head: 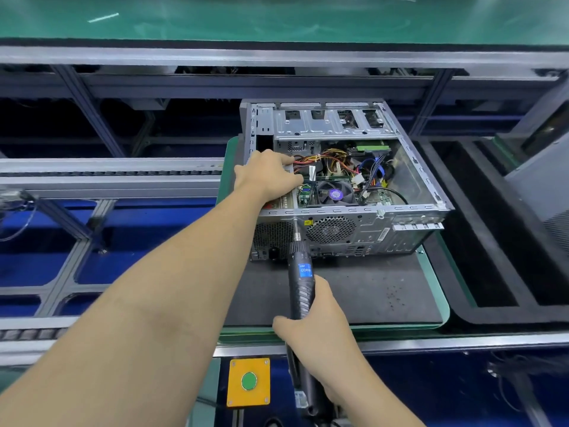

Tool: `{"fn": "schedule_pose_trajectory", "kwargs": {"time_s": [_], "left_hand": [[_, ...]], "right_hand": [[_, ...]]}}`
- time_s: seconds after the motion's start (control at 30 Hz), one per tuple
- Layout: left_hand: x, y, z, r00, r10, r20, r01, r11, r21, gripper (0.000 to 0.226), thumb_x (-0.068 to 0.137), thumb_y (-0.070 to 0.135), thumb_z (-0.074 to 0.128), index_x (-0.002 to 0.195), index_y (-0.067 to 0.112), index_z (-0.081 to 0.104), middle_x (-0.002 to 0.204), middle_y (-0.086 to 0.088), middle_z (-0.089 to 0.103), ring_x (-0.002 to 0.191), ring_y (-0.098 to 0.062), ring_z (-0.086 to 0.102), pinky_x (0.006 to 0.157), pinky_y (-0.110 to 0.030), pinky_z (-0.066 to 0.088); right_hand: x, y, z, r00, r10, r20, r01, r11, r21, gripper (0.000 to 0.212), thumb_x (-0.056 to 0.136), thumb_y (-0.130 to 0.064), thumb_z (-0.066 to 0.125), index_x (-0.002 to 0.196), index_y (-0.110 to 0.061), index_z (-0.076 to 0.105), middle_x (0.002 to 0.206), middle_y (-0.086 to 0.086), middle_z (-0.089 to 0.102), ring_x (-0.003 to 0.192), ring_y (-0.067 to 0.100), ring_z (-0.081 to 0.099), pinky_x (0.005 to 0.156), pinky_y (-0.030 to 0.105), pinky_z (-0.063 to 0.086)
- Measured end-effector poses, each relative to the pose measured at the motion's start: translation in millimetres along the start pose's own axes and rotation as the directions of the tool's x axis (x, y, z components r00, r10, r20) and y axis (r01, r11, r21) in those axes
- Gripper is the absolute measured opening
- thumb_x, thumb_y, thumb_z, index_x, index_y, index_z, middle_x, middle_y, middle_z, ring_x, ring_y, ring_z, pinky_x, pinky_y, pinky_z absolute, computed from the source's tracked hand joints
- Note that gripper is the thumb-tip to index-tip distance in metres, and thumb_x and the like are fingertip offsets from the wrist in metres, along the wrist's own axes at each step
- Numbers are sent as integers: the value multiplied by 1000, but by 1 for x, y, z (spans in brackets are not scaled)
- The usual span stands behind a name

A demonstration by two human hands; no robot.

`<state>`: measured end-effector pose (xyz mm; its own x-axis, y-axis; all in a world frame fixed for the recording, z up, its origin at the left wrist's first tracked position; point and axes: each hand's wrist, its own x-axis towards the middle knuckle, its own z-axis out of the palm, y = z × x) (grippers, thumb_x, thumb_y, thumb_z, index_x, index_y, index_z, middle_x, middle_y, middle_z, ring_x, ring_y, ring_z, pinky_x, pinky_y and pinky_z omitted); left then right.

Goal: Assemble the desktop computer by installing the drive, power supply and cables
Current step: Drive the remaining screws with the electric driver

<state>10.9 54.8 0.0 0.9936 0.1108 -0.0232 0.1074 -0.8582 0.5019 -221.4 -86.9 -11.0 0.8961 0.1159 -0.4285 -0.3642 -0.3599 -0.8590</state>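
An open grey desktop case lies on its side on a black mat, its rear panel facing me. Inside are a CPU fan, coloured cables and a drive with a green board. My left hand reaches into the case's left end and presses down on the power supply, mostly hidden beneath it. My right hand grips a black electric screwdriver. Its bit touches the rear panel's upper edge, above the power supply grille.
The mat sits on a green-edged pallet on a conveyor line. A yellow box with a green button is at the front edge. A black foam tray lies to the right, metal rails to the left.
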Motion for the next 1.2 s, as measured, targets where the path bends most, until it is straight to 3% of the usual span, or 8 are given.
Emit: {"fn": "schedule_pose_trajectory", "kwargs": {"time_s": [0.2,0.5,0.57,0.67,0.77,0.87,1.0,1.2], "left_hand": [[-8,0,-9,990,2,-141,-25,986,-163,41,84,46,41,109,36,73,118,9,69,113,-23,58,99,-48,46],[-3,-10,-10,984,-47,-170,48,999,1,29,82,29,50,62,8,49,89,-11,54,91,-36,58,62,-34,39],[-5,-5,-11,991,-42,-130,45,999,19,31,83,35,49,76,9,63,107,-12,60,108,-36,56,79,-39,48],[-18,20,1,946,199,-256,-126,952,278,35,92,35,49,112,16,72,126,-4,63,125,-28,47,112,-47,33],[-58,86,29,759,541,-361,-521,838,161,26,91,28,46,76,12,61,78,1,59,77,-21,51,65,-37,49],[-112,149,94,653,747,-126,-744,663,78,22,86,27,49,67,22,40,67,7,40,61,-20,43,49,-30,40],[-134,167,186,807,500,316,-551,829,95,9,95,13,49,94,9,57,100,-14,60,92,-38,62,70,-43,45],[-117,197,236,828,423,368,-546,759,355,28,87,-5,55,114,1,55,111,-14,61,96,-35,67,64,-39,42]], "right_hand": [[-3,21,0,993,89,-72,-68,964,258,28,77,-16,67,83,-40,54,85,19,56,67,28,53,68,58,56],[19,49,-42,870,230,-437,36,853,520,31,82,-13,67,103,-28,50,100,24,61,86,48,65,76,65,55],[22,54,-50,857,230,-462,56,849,525,33,81,-14,68,103,-31,51,98,17,61,91,47,64,80,64,55],[23,63,-62,839,250,-483,63,838,542,37,79,-15,69,107,-31,51,96,14,61,89,46,65,77,63,55],[31,77,-85,814,289,-503,45,833,552,38,77,-15,67,110,-25,50,95,15,62,82,43,67,73,62,57],[41,94,-120,780,289,-555,59,849,525,27,81,-11,67,103,-21,54,88,12,61,70,27,68,64,44,61],[48,117,-166,780,288,-556,46,859,509,28,78,-12,67,103,-20,56,90,17,61,87,45,64,79,59,55],[50,139,-203,849,249,-466,-29,902,430,26,75,-12,65,93,-29,56,81,14,57,67,31,58,69,59,55]]}}
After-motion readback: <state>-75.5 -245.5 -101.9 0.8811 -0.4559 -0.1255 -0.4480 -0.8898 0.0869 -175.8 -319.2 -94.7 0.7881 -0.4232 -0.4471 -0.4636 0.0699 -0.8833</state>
